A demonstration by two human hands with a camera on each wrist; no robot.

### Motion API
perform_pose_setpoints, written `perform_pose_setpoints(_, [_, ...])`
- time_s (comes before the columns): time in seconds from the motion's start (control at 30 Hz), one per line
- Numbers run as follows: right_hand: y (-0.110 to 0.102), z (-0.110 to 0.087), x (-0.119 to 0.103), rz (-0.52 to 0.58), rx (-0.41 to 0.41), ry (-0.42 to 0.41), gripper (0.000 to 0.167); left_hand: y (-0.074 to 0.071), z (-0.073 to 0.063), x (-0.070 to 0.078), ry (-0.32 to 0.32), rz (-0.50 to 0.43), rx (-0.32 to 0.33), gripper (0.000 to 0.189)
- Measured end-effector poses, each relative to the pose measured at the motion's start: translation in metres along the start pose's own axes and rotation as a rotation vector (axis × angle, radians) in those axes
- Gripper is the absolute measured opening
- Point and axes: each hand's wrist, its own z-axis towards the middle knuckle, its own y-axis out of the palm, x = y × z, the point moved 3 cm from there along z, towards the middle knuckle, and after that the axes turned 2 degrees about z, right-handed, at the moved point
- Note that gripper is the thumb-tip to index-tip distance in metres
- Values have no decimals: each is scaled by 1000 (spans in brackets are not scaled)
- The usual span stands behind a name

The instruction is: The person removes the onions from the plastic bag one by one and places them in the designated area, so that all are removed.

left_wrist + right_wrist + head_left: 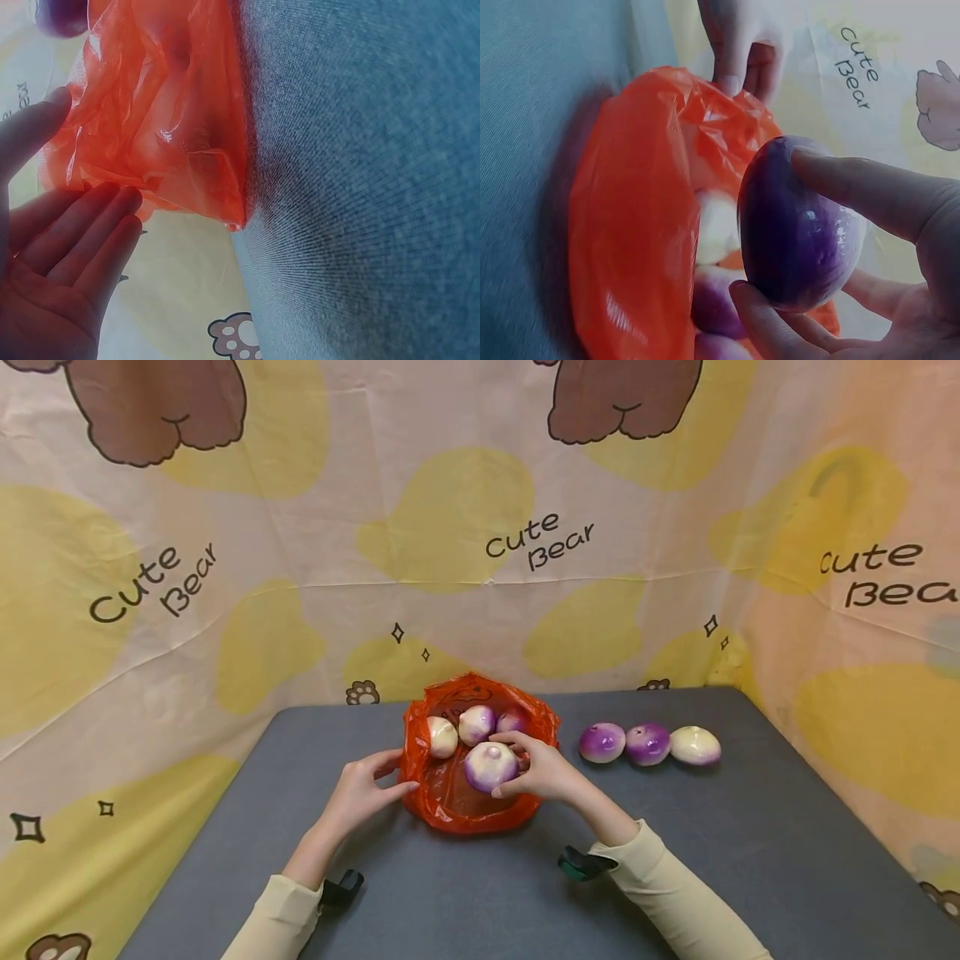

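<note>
My right hand (536,768) grips a glossy purple-and-white onion (491,766) between thumb and fingers, over the mouth of a red plastic bag (468,822). Up close in the right wrist view, this onion (799,225) shows its purple side. At the bag's left side is my left hand (367,789), holding the bag between its thumb and fingers; some fingertips are partly hidden by the plastic (161,112). Inside the bag lie a whitish onion (442,737), a white-and-purple onion (476,725) and a purple one (512,721), partly behind my right hand.
Three more onions sit in a row right of the bag: a purple one (602,743), another purple one (647,744) and a mostly white one (695,746). The grey table (750,860) meets a printed cloth backdrop (450,543) behind and at the sides.
</note>
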Motion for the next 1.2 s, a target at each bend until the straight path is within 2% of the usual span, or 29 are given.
perform_pose_setpoints(0.27, [-12, -12, 14, -29, 17, 21, 74, 1, 1, -1, -15, -22, -10, 53])
perform_pose_setpoints(0.43, [-19, -19, 23, -41, 26, 5, 73, 2, 1, -1, -28, -29, -21, 54])
perform_pose_setpoints(0.8, [-36, -34, 36, -10, 28, 27, 71, 1, 1, -3, -18, -27, -17, 54])
perform_pose_setpoints(1.2, [-58, -52, 47, -61, 78, 53, 72, 1, 2, -3, -1, -6, 0, 51])
